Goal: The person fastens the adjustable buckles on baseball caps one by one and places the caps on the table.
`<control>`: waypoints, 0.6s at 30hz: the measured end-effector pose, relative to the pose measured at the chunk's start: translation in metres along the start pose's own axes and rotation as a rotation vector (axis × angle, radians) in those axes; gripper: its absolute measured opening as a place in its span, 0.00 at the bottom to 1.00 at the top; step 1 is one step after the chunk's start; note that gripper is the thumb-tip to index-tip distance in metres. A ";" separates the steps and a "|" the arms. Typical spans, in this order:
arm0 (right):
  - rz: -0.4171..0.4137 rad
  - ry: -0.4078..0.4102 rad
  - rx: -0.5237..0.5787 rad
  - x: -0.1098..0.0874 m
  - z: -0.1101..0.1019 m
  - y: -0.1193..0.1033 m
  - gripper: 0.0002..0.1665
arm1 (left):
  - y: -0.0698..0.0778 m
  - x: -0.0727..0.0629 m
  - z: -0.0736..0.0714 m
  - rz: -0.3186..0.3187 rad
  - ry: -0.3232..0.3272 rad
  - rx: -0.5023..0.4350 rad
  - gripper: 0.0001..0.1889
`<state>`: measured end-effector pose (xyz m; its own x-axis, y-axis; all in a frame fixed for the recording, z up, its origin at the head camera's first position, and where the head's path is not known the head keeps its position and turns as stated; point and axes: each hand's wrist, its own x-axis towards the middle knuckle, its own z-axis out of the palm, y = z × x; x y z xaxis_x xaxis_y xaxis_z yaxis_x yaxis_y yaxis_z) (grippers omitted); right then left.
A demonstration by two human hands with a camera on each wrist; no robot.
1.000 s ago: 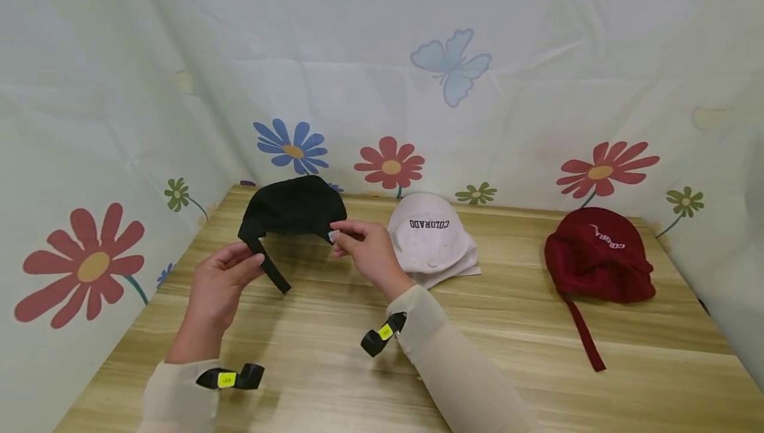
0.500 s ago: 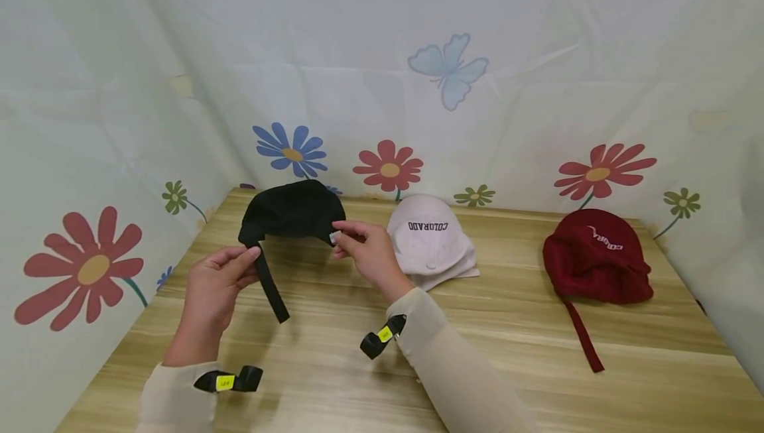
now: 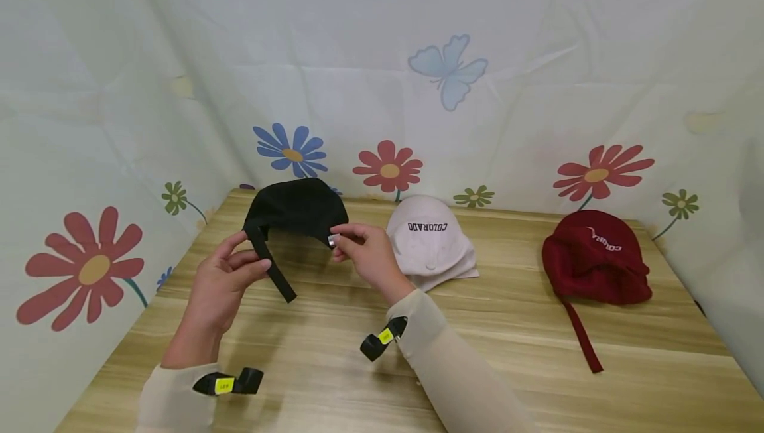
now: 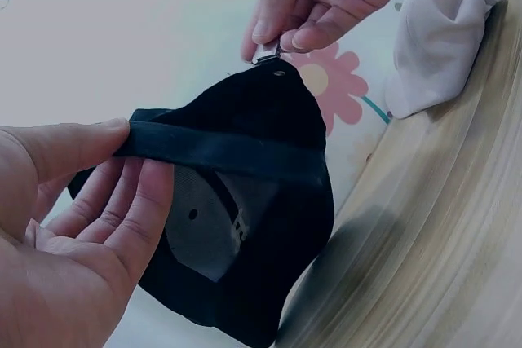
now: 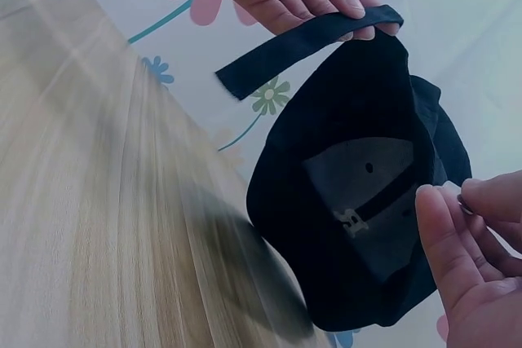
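A black baseball cap (image 3: 295, 206) is held up between both hands, its back opening toward me. With thumb and fingers my left hand (image 3: 223, 280) pinches the cap's black strap (image 4: 220, 151) near where it joins the cap. The strap's loose end slants down past the fingers in the head view. On the cap's other side, my right hand (image 3: 367, 254) pinches the small metal buckle (image 4: 265, 53). In the right wrist view the inside of the cap (image 5: 326, 201) shows grey lining.
To the right a white cap (image 3: 426, 241) lettered COLORADO lies on the wooden table (image 3: 334, 367). Farther right rests a dark red cap (image 3: 597, 260), its strap (image 3: 583, 333) trailing toward me. A flower-printed curtain (image 3: 358, 75) stands behind and at the sides.
My left hand has shifted its hold along the strap; the strap's loose end first hung lower, then swung up and right. The right hand has stayed at the buckle, dipping slightly.
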<state>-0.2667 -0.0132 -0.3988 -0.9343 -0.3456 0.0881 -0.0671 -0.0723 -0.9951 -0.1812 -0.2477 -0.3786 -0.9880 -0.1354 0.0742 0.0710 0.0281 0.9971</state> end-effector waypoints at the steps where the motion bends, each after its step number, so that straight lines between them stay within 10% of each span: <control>1: -0.001 0.000 0.002 0.000 0.000 0.001 0.15 | 0.000 0.000 0.000 0.007 -0.007 0.000 0.38; 8: -0.041 0.008 0.013 -0.003 0.000 0.002 0.13 | 0.003 0.000 0.002 0.057 -0.007 -0.058 0.36; 18: -0.065 -0.018 0.016 -0.006 -0.003 0.001 0.10 | 0.009 0.000 0.011 0.029 0.196 -0.143 0.17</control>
<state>-0.2624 -0.0086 -0.4005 -0.9217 -0.3562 0.1534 -0.1216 -0.1100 -0.9865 -0.1822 -0.2365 -0.3698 -0.9408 -0.3267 0.0906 0.1312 -0.1044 0.9858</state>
